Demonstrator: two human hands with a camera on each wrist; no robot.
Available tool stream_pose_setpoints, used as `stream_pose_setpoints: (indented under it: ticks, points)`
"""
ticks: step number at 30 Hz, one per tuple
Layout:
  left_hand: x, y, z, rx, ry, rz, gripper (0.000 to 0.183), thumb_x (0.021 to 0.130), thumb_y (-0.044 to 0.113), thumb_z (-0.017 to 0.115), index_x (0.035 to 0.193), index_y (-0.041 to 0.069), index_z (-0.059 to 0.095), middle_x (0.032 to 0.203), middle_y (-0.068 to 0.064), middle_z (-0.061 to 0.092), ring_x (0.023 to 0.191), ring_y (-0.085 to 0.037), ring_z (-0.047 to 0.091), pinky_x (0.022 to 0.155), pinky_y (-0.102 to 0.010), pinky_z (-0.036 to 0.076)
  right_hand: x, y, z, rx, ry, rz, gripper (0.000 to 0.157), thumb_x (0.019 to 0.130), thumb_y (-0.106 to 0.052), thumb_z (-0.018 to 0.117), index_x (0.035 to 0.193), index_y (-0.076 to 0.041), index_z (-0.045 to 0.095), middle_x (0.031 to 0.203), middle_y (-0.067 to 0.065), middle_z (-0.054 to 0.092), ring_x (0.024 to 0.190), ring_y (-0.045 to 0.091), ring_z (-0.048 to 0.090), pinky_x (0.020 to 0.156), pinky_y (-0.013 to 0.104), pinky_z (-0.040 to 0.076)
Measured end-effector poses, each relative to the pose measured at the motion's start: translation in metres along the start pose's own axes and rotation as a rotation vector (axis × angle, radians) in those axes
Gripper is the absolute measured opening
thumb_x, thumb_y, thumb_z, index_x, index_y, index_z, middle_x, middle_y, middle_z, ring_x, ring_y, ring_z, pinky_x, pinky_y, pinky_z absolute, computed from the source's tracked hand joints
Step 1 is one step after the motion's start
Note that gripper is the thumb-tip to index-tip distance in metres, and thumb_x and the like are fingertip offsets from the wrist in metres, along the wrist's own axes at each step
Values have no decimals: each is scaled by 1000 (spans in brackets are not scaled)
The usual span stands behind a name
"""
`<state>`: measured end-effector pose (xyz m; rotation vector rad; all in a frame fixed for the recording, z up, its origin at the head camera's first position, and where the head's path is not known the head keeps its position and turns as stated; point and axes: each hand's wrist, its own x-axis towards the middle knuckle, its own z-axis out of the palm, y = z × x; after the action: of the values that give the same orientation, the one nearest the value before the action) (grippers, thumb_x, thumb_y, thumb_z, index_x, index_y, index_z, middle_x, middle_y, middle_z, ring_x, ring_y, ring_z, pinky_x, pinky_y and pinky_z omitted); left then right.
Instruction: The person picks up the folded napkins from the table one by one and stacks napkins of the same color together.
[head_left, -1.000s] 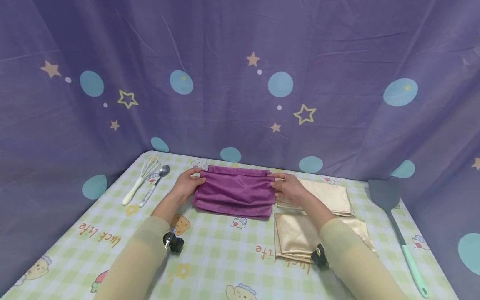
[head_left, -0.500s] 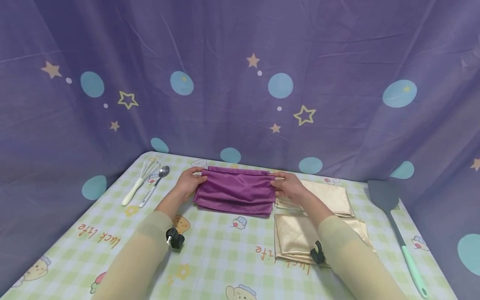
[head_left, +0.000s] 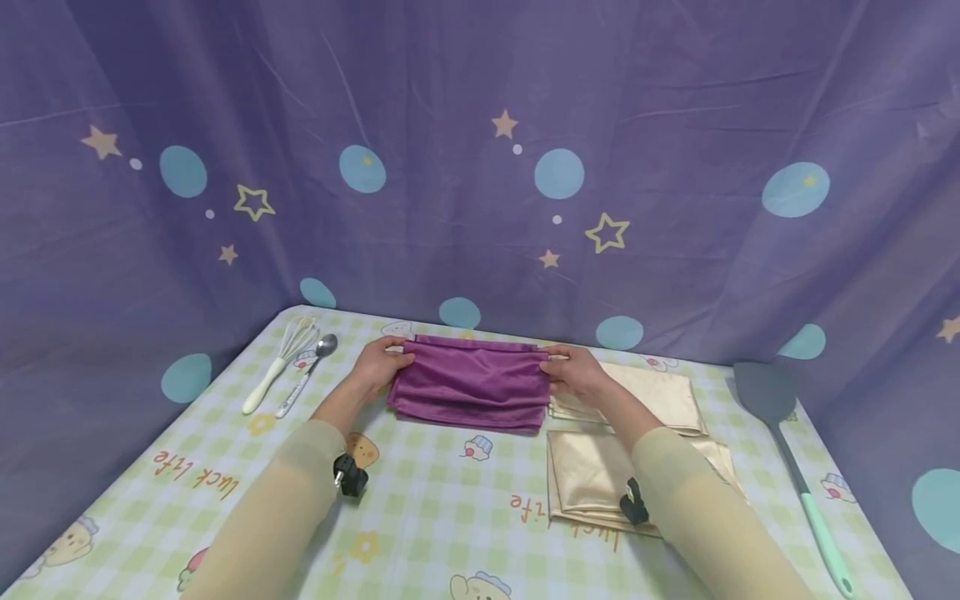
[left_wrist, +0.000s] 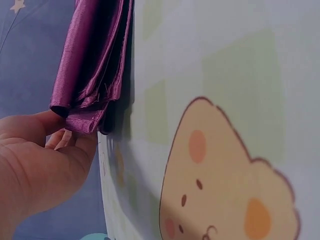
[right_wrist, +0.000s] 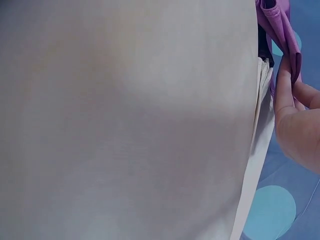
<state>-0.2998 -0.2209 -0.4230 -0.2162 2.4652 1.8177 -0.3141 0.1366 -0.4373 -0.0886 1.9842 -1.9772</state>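
A folded purple satin cloth [head_left: 476,383] lies near the back of the table, between my two hands. My left hand [head_left: 377,367] pinches its left end, and in the left wrist view the layered folds of the purple cloth [left_wrist: 90,75] show above the thumb and fingers. My right hand [head_left: 576,372] pinches the opposite end; the right wrist view shows a purple edge [right_wrist: 282,35] between thumb and fingers. Partly under my right forearm are two folded cream satin cloths, one at the back [head_left: 660,392] and one nearer me [head_left: 588,475].
At the left lie a whisk [head_left: 281,358] and a spoon [head_left: 307,375] with a patterned handle. A grey spatula [head_left: 768,396] with a mint-green handle lies along the right side. A purple curtain [head_left: 450,125] hangs behind the checked tablecloth [head_left: 420,517].
The purple cloth's near edge has drawn back slightly, and its upper layer lies a little flatter. Both hands keep their hold at the ends, with hardly any movement.
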Motion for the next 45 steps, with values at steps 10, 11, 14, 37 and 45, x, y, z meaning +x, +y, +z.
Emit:
stream_pose_setpoints:
  ticks: [10,11,14,37,45]
  points:
    - [1,4,1,-33,-7,2,43,99,2,63,139,-6,50,122,-27,64,84,-14,65,80,-28,57,6,1,0,-19,23,6,41,100,4,58,139,11,49,93,10,72,81,17,71,75,31,60]
    - [1,5,1,-31,-7,0,44,98,2,63,139,-6,50,121,-27,65,84,-13,65,79,-28,57,7,1,0,-19,28,8,41,100,4,58,139,11,49,93,10,71,80,17,71,74,31,60]
    - [2,4,3,-40,-8,-6,43,98,1,63,139,-7,50,114,-24,67,81,-13,65,77,-27,57,10,1,0,-15,48,13,41,99,5,58,139,10,50,92,9,71,79,17,70,73,31,61]
    - [15,7,13,-39,81,-4,40,97,0,63,136,-3,53,96,-12,64,71,-11,60,64,-23,52,20,-5,2,-32,99,38,45,98,6,59,142,10,49,104,19,70,78,16,69,72,29,60]
    - [22,7,12,70,143,11,36,97,3,64,132,-1,56,96,-13,65,74,-13,60,67,-24,49,21,-8,3,-21,90,28,52,97,7,59,146,9,43,96,11,67,76,14,66,69,25,58]
